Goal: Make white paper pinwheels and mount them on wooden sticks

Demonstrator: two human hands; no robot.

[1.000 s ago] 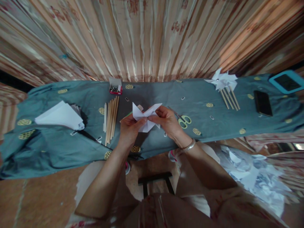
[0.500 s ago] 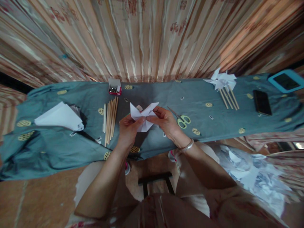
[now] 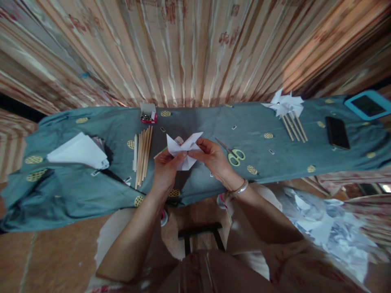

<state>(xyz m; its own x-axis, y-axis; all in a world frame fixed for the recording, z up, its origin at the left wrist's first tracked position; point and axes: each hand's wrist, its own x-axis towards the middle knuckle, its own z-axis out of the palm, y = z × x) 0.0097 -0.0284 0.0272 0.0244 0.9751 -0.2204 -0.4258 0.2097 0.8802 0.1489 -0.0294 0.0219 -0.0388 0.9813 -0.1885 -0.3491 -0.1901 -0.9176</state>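
Note:
Between my two hands is a white paper pinwheel [image 3: 186, 163], its points folded in toward the middle. My left hand [image 3: 166, 167] is closed on its left side, thumb pressed near the centre. Closed on the right side, my right hand [image 3: 214, 156] also has its thumb tip at the centre, and a bracelet circles that wrist. Something round partly shows behind the paper; I cannot make out what it is. Green-handled scissors [image 3: 234, 156] lie just right of my right hand. Several wooden sticks [image 3: 143, 156] lie left of my left hand.
A small red box of metal pins [image 3: 148, 116] stands behind the sticks. White paper sheets [image 3: 77, 150] are stacked at left. Finished pinwheels on sticks [image 3: 288, 106], a phone [image 3: 337, 132] and a blue-framed tablet [image 3: 368, 105] lie at right. A bag of paper scraps [image 3: 330, 228] sits below the table.
Both hands stay on the pinwheel in almost the same pose. The view has shifted very slightly; nothing on the table has visibly moved.

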